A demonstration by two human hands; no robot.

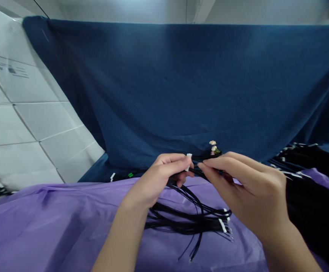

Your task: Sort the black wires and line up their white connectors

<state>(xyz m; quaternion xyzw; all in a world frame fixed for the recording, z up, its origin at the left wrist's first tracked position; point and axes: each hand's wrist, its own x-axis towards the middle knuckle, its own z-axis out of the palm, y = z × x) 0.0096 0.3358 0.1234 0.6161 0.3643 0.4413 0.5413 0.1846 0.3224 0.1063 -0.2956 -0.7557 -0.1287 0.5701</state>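
My left hand (164, 175) is closed around a bundle of thin black wires, its thumb and forefinger pinching a small white connector (188, 160) at the top. My right hand (246, 189) meets it from the right, fingers pressed together on the same black wire bundle (192, 217). The bundle loops down below both hands onto a purple sheet (53, 226) and ends in white connectors (225, 223).
A dark blue cloth (181, 87) hangs behind the work surface. A big pile of black cables with white ends (311, 158) lies at the right. White cartons (25, 124) are stacked at the left. More wire ends (213, 147) lie just beyond my hands.
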